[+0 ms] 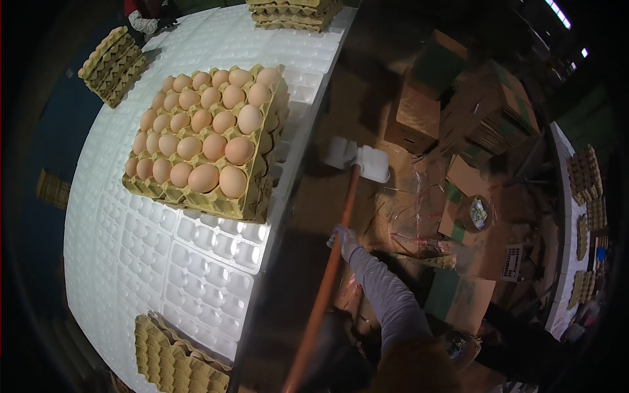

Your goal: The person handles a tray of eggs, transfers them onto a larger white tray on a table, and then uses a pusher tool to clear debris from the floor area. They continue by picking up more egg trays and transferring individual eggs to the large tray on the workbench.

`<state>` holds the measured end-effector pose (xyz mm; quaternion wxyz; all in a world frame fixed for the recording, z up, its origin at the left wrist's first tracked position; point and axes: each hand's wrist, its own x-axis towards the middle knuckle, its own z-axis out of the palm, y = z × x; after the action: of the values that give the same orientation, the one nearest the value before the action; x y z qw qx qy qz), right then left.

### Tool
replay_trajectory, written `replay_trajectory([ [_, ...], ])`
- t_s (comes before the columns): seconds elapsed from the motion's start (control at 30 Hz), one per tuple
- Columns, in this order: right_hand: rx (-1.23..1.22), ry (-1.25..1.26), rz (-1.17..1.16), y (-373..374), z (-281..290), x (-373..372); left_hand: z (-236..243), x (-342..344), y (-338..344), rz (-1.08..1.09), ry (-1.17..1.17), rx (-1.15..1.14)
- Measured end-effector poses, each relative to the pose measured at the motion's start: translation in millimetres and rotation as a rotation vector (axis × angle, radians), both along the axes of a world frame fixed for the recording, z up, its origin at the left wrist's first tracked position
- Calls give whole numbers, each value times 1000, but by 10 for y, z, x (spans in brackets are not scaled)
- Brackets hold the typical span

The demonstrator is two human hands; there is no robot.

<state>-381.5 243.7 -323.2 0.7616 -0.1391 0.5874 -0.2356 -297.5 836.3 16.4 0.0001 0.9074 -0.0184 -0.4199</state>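
Note:
My right hand (345, 243), in a pale glove under a grey-lilac sleeve, is wrapped round a long orange-brown pole (325, 281). The pole slants from the lower edge up over the floor. At its far end lie white, blocky pieces (372, 164), partly blurred; whether they are the tool's head I cannot tell. My left hand is outside the picture. Left of the pole, a stack of pulp egg trays (259, 177) topped with brown eggs (190, 147) stands on a table covered with white dimpled trays (203, 275).
More egg trays (114, 65) stand at the table's far left, far end (295, 14) and near edge (177, 357). Another person's sleeved arm (141, 21) reaches in at the top left. Cardboard boxes (413, 114), flattened cartons (458, 298), a round bin (476, 213) and litter cover the floor at right.

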Motion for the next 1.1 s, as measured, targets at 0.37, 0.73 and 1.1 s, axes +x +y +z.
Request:
replay_trajectory([
  [0.37,-459,-91,123,-2509,815,441,-572,-168,-2464,54,284,-564],
  [0.73,-457,164,135,-2436,-260,13,-2373,-511,-6070,-79,430,-822],
  [1.1,-692,1019,674,1188,-564,-211,-3041,-862,-2610,251,595,-650],
])
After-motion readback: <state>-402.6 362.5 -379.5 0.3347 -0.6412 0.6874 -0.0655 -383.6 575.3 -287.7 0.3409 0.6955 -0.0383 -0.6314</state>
